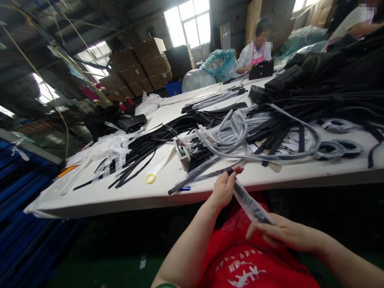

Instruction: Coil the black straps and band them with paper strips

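Across a long white work table (126, 192) that filled most of the view, a large heap of black straps (315, 104) spread over the right and far side, some of them sleeved in clear plastic. A second fan of loose black strips (144, 148) lay toward the left middle, beside a mound of crumpled clear plastic wrapping (102, 152). Stacked cardboard boxes (141, 68) stood beyond the table under bright windows. At the far end a seated person in a white top (253, 54) worked next to a black handbag (261, 69), and part of another person showed at the top right corner.

Nearer the front edge sat a small grey tape dispenser (183, 154), and just left of it a yellow ring (150, 179) lay flat on the table.

Below the table edge, over a red garment, the wearer held a black strap in a clear plastic sleeve (250, 206) between both hands, running diagonally from upper left to lower right. The left hand (224, 188) pinched its upper end, thumb and fingers closed together on the dark tip. The right hand (283, 232) gripped the lower end, its fingers curled over the sleeve with the thumb beneath.
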The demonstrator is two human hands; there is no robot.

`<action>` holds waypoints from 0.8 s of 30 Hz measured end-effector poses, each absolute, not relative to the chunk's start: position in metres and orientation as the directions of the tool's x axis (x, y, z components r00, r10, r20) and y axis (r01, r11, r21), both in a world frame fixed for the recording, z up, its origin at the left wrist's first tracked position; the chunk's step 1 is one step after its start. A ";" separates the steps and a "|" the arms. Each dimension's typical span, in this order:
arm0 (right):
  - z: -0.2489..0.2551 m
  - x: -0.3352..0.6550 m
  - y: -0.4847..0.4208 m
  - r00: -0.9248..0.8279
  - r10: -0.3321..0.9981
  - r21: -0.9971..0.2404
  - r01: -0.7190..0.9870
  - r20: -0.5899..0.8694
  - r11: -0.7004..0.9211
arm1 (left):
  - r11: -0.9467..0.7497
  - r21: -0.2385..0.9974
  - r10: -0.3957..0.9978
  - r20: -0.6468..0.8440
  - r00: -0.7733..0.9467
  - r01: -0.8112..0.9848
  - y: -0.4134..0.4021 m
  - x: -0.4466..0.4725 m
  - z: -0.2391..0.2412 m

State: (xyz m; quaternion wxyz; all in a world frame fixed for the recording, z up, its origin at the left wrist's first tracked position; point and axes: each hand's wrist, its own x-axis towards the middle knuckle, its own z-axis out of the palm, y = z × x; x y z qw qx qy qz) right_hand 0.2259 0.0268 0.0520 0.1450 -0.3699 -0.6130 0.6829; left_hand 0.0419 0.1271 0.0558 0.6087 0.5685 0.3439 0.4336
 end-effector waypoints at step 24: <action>0.042 0.262 0.062 -0.546 0.838 -0.845 0.455 -0.016 0.281 | 0.362 0.905 0.440 -0.377 0.815 0.223 0.079 0.047 0.061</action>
